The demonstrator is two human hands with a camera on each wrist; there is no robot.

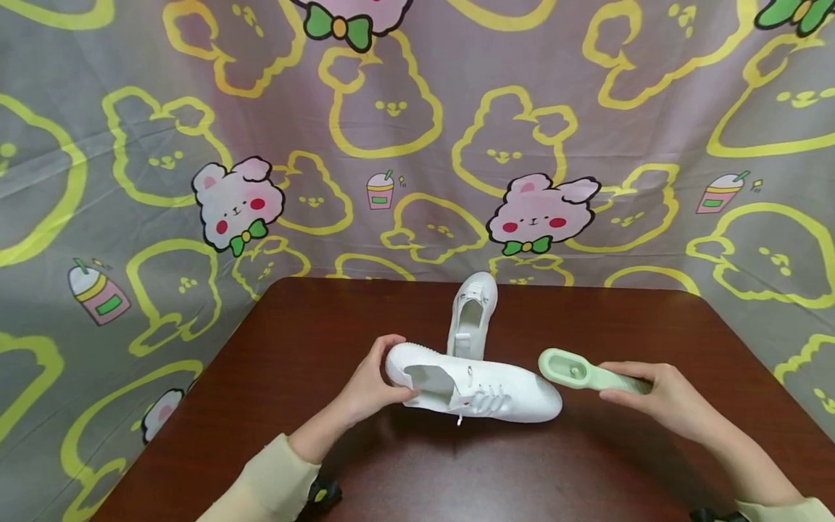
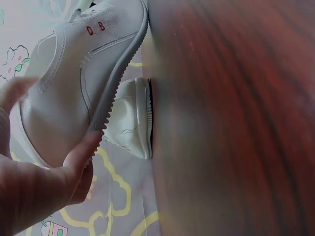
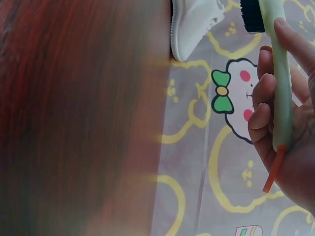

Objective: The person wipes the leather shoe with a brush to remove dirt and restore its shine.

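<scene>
My left hand (image 1: 365,388) grips a white lace-up sneaker (image 1: 522,391) by its heel, thumb at the opening. In the left wrist view, the fingers hold the heel of this sneaker (image 2: 64,113) above the table, its ridged sole edge showing. A light green scrub brush (image 1: 566,368) is in my right hand (image 1: 665,395), its head close to the sneaker's toe. Dark bristles (image 3: 252,17) and an orange strap (image 3: 274,169) show on the brush in the right wrist view. Whether the bristles touch the sneaker cannot be told.
Behind the held sneaker, a second white sneaker (image 1: 481,301) stands on the dark red-brown wooden table (image 1: 313,319), its heel partly hidden. A grey curtain (image 1: 424,174) with yellow outlines and cartoon animals hangs around the back and sides.
</scene>
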